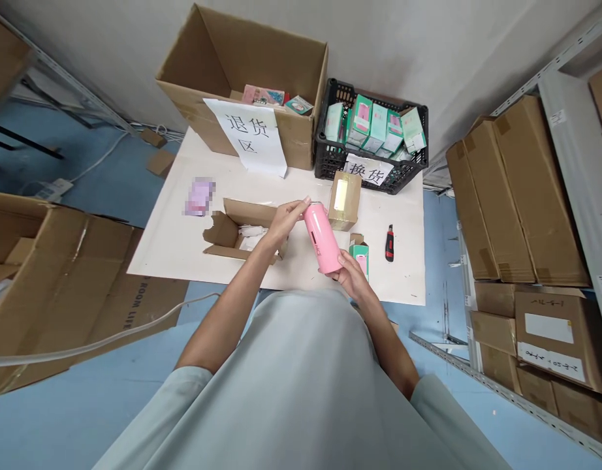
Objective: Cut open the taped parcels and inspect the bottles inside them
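From my remote screen I see the pink cylinder [323,236] clamped between the fingers of the left hand [286,219] above and right hand [352,277] below; likely handling, next calling for steady grips.

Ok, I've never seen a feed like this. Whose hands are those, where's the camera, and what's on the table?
There's no machine: these are a person's bare hands, seen in one picture from a camera on their head, looking forward and down. The left hand grips the upper end of a pink cylinder, the right hand its lower end. On the white table are an open carton, a taped box, a green box, a red-and-black cutter and a pixelated purple item. Behind stand a large cardboard box and a black crate holding green-and-white boxes.
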The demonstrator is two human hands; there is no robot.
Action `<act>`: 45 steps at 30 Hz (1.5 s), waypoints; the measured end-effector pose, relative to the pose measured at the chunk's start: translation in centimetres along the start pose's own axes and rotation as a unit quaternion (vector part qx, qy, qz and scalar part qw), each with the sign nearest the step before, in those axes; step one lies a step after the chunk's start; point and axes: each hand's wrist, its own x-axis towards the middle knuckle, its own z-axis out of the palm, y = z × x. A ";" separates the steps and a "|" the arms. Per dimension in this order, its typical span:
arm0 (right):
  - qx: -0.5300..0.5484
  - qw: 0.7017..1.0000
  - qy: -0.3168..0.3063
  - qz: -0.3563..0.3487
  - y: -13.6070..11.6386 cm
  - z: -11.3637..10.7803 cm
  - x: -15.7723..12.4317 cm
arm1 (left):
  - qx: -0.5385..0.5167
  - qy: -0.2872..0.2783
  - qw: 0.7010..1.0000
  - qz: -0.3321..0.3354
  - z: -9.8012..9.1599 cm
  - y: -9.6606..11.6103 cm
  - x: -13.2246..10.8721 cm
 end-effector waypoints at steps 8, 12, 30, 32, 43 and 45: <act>0.102 0.992 -0.052 0.056 -0.7 0.5 -0.7 | -0.121 -0.088 0.989 0.006 -0.5 1.3 -0.9; 0.044 0.997 -0.047 0.032 -1.4 -0.1 -0.5 | -0.141 -0.066 0.988 -0.003 -0.2 1.7 -1.0; -0.204 0.953 0.176 -0.141 0.1 2.2 -0.5 | -0.115 0.046 0.992 0.000 0.4 -0.3 -0.1; -0.130 0.974 0.151 -0.108 -0.6 2.0 -0.8 | -0.121 0.026 0.992 0.001 -0.1 0.2 0.0; 0.219 0.975 -0.016 0.024 -2.6 1.6 -2.0 | -0.192 -0.092 0.977 0.010 0.8 2.1 0.2; 0.245 0.968 -0.025 0.043 -2.5 1.9 -2.0 | -0.202 -0.110 0.973 -0.006 1.1 2.0 0.3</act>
